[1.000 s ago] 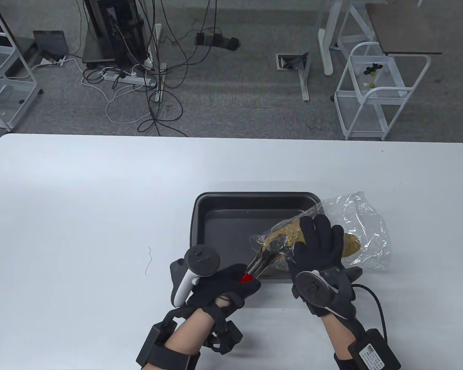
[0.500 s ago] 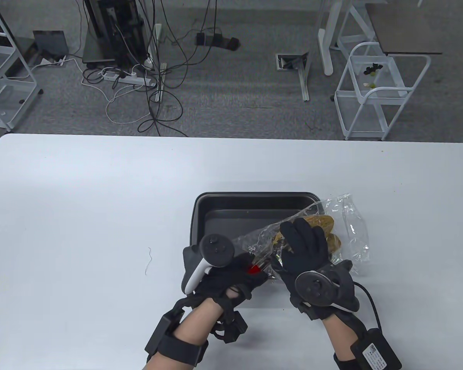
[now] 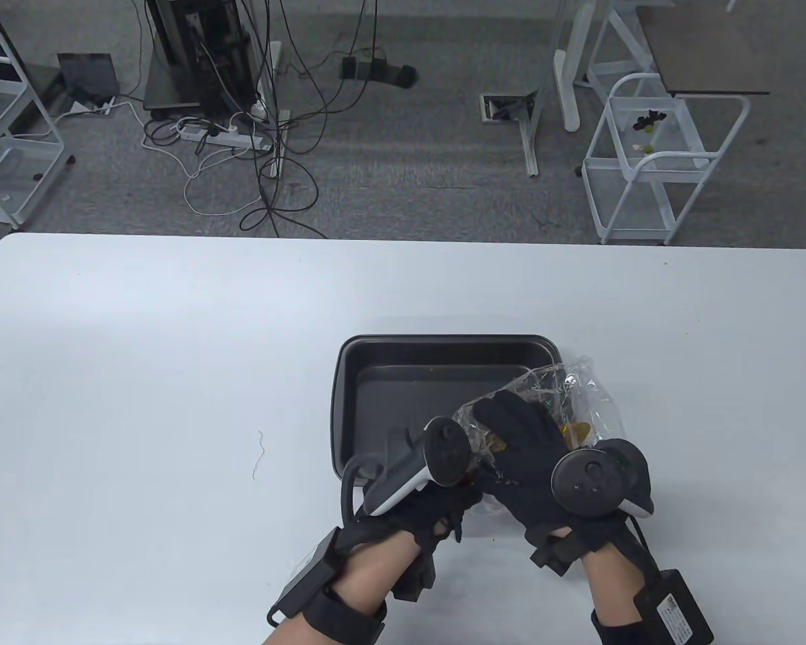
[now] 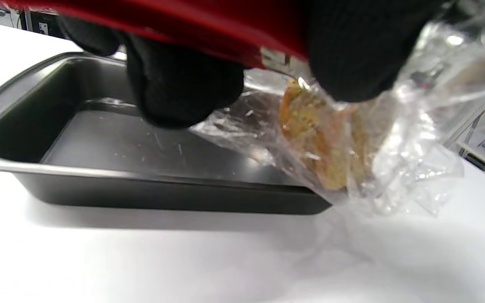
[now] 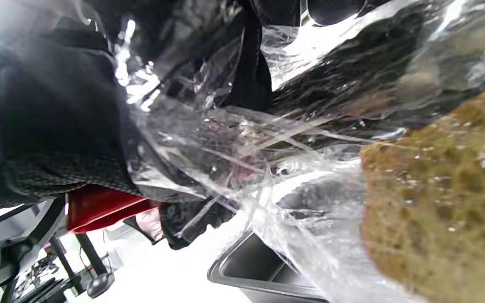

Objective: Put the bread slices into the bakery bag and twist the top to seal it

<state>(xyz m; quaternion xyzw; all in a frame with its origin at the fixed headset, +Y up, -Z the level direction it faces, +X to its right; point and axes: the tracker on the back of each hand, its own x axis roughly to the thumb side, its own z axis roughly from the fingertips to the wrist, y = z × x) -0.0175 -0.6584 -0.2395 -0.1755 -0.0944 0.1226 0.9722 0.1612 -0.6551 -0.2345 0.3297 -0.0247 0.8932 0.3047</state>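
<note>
The clear bakery bag (image 3: 581, 393) stands bunched over the right end of the black baking tray (image 3: 443, 341). My right hand (image 3: 517, 443) grips the bag near its mouth, fingers curled into the plastic. Bread slices (image 3: 575, 433) show through the film, brown and seeded (image 4: 322, 143) (image 5: 436, 202). My left hand (image 3: 436, 510) sits just left of the bag mouth and holds red-handled tongs (image 4: 183, 21) (image 5: 99, 206). The tong tips are hidden behind the hands and plastic. The tray floor (image 4: 141, 151) holds no bread.
A thin curly wire (image 3: 260, 457) lies on the white table left of the tray. Small crumbs dot the tabletop on the right. Beyond the far edge are floor cables and white wire carts (image 3: 651, 161).
My left hand has moved right, close against the bag mouth, and the metal tong arms have gone out of sight. My right wrist has rolled and the bag has bunched upright, the bread deeper inside.
</note>
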